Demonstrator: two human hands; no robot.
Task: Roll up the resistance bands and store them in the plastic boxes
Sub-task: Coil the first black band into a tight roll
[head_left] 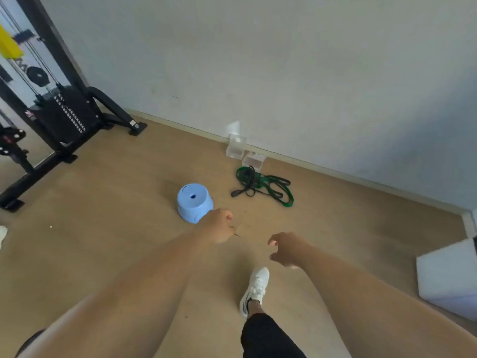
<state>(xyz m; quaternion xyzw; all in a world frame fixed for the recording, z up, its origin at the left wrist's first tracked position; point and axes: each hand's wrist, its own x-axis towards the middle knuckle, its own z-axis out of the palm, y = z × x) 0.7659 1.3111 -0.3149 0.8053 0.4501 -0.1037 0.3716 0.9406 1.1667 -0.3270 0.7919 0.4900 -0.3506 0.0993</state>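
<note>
We look down at a tan wooden floor [108, 228] with both bare arms stretched forward. Our left hand [219, 226] is curled into a loose fist with nothing visible inside it, and it overlaps the near edge of an upturned light blue plastic stool [193, 201] in the view (whether it actually touches the stool we cannot tell). Our right hand [286, 250] hangs over the floor with its fingers loosely bent and apart, holding nothing.

The resistance bands [263, 183], green tangled with a black one, lie in a loose heap on the floor, far from both hands and to the right of the stool. Just beyond the heap, against the foot of the pale wall [284, 73], stand two clear plastic boxes [244, 149] side by side, the left one with its lid tipped up against the wall.

At far left stands a black cable weight machine [59, 112]. A white foam block [449, 277] sits at the right edge. Near us, a white sneaker [254, 288] is planted on the floor below the right hand.
</note>
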